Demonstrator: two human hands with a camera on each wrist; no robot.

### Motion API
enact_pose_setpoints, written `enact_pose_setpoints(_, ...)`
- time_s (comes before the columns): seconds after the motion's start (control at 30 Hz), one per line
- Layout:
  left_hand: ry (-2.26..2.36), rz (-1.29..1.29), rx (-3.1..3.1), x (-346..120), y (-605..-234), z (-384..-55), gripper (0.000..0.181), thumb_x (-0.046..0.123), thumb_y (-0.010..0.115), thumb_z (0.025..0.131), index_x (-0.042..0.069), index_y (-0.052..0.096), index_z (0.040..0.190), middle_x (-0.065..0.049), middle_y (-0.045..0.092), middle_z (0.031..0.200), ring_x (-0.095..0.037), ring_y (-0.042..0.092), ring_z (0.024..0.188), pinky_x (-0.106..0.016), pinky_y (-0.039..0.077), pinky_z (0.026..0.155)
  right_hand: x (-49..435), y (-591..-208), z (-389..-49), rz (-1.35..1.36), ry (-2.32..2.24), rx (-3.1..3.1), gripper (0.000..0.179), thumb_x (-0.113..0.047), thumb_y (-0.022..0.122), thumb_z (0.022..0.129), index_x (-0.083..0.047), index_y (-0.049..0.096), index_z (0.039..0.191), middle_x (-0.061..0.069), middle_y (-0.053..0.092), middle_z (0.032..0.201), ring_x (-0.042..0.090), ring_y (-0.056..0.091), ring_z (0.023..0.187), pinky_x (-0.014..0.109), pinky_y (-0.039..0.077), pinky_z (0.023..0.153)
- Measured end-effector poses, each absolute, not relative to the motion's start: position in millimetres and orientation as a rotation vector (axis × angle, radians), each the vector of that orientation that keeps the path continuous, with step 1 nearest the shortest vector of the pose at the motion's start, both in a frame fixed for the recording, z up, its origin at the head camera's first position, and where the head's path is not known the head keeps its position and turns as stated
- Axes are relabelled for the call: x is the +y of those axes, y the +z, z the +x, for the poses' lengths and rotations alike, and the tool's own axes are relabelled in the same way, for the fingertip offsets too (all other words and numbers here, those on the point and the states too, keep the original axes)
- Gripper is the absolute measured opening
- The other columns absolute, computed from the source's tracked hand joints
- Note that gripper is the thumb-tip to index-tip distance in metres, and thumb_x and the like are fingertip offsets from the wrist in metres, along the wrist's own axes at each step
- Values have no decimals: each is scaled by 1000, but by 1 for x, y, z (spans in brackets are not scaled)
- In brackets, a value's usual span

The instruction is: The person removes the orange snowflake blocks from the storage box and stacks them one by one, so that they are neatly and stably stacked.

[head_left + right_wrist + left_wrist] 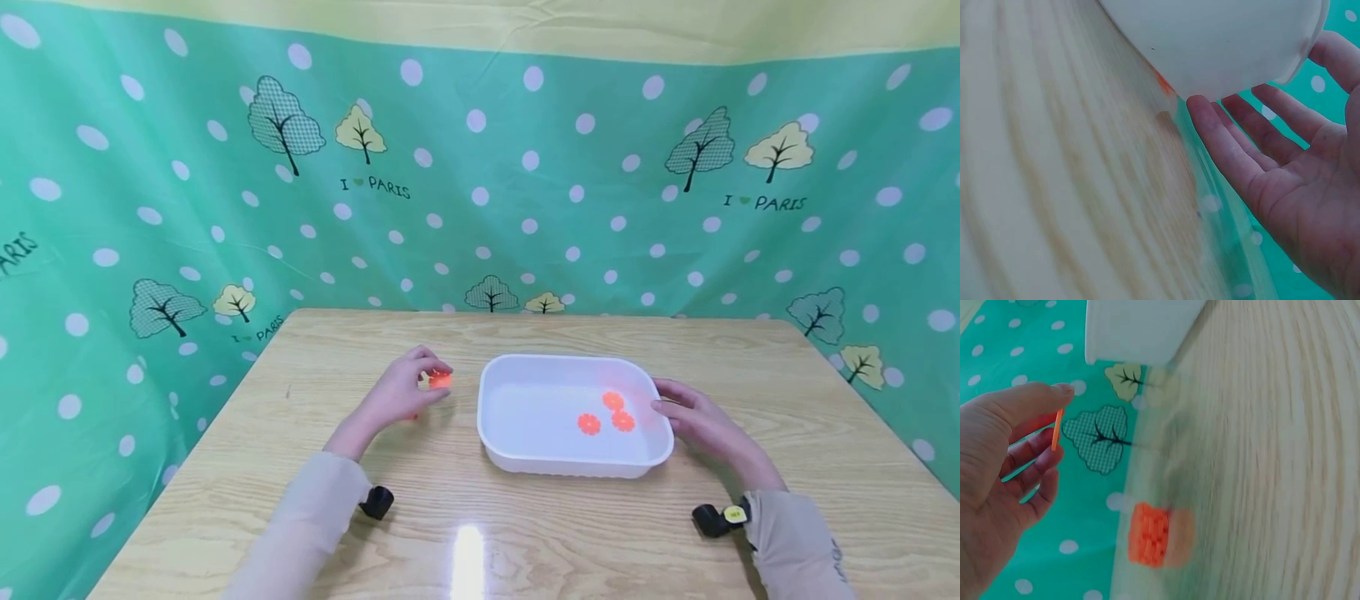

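My left hand [401, 387] pinches an orange snowflake-shaped building disc [1057, 430] between thumb and fingers, left of a white plastic tub [525, 458]. In the left wrist view the disc shows edge-on. A stack of orange discs [1149, 536] stands on the table near that hand; in the head view my wrist mostly hides it. Three orange discs [588, 424] lie flat inside the tub towards its right end. At the tub's right end, my right hand [701, 421] holds it, thumb at the rim and fingertips against the outer wall.
The tub stands on a wood-grain table [570, 533], with bright glare at the front. A green dotted curtain [480, 242] with printed trees hangs behind and along the sides. Black wrist cameras [377, 502] sit below both hands.
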State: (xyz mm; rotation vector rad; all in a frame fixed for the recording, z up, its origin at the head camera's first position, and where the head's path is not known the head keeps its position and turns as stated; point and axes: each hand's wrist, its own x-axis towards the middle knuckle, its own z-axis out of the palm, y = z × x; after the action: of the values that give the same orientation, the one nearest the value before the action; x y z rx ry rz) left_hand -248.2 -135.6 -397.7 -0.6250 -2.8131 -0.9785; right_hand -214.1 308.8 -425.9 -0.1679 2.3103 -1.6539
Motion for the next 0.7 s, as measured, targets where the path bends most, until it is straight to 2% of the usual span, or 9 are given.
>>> enact_pose_setpoints(0.3, -984, -606, -2867, -160, -409, -248, 28, 16, 70, 77, 10, 66, 104, 2, 53, 97, -18, 53, 91, -32, 46, 76, 308, -425, -214, -165, -1646, 2318, 67, -32, 52, 91, 0, 23, 141, 24, 24, 144, -5, 51, 100, 26, 46, 89)
enact_pose_setpoints(0.53, -941, -602, -2909, -173, -415, -246, 27, 17, 68, 80, 8, 66, 105, 1, 53, 98, -19, 53, 93, -34, 44, 80, 308, -425, -214, -161, -1634, 2320, 68, -32, 53, 91, 1, 22, 141, 25, 23, 144, -5, 50, 100, 24, 45, 89)
enact_pose_setpoints(0.7, -872, -611, -2953, -176, -418, -247, 30, 17, 72, 76, 9, 66, 104, 0, 54, 98, -17, 50, 83, -30, 42, 72, 309, -426, -215, -148, -1626, 2332, 68, -33, 53, 90, -1, 23, 142, 23, 24, 145, -2, 51, 103, 26, 45, 90)
